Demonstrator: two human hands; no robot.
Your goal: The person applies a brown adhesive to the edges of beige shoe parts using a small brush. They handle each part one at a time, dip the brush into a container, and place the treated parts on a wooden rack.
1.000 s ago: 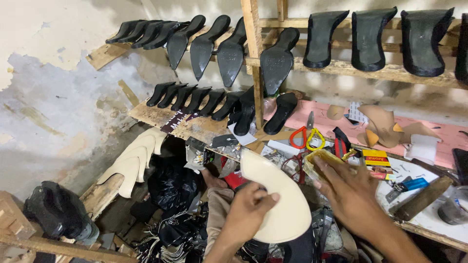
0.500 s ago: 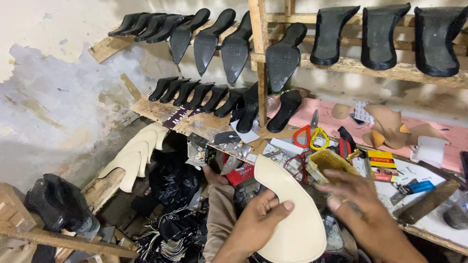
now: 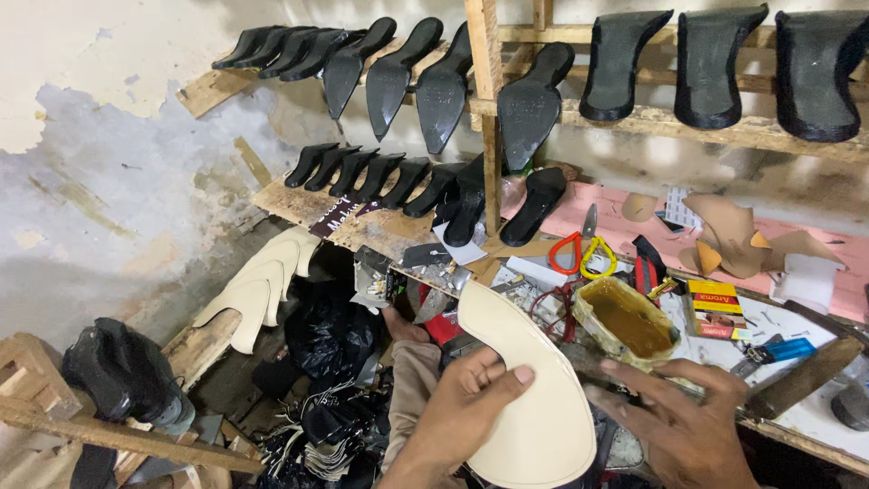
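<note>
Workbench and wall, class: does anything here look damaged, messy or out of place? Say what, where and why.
The wall at left has paint peeled off in large patches, baring grey plaster. The glue tub beside the right hand is smeared and its rim bent. The left hand holds a cream sole piece, which looks undamaged.

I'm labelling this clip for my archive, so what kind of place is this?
Most likely a small shoemaking workshop. Rows of black soles line rough wooden shelves, a tub of brown glue sits on the cluttered bench, and the left hand holds a cream insole.
</note>
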